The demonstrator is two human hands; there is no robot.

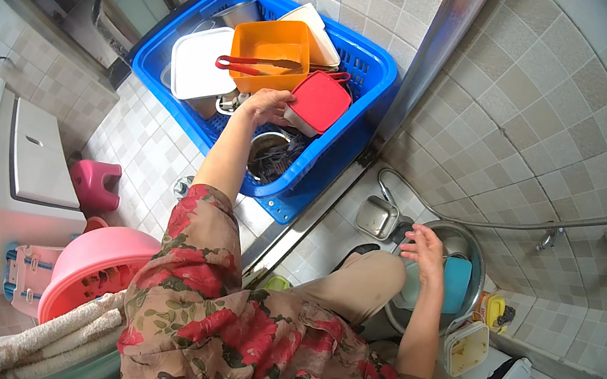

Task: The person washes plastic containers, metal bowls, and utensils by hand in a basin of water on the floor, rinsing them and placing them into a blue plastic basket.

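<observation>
My left hand reaches into a blue plastic laundry-style basket. Its fingers are at the corner of a small food container with a red lid, tilted among the other things. Beside it sit an orange rectangular container with red-handled tongs across it, and a white plastic lid. My right hand is raised above a metal basin, fingers apart and holding nothing. Inside the basin are a blue rectangular item and a metal pot, partly hidden by my forearm.
A small rectangular metal pan lies on the tiled floor by the basin. A shower hose runs along the wall. A raised threshold crosses the floor beside the basket. Pink basin and pink stool stand at left; a dirty white tub at right.
</observation>
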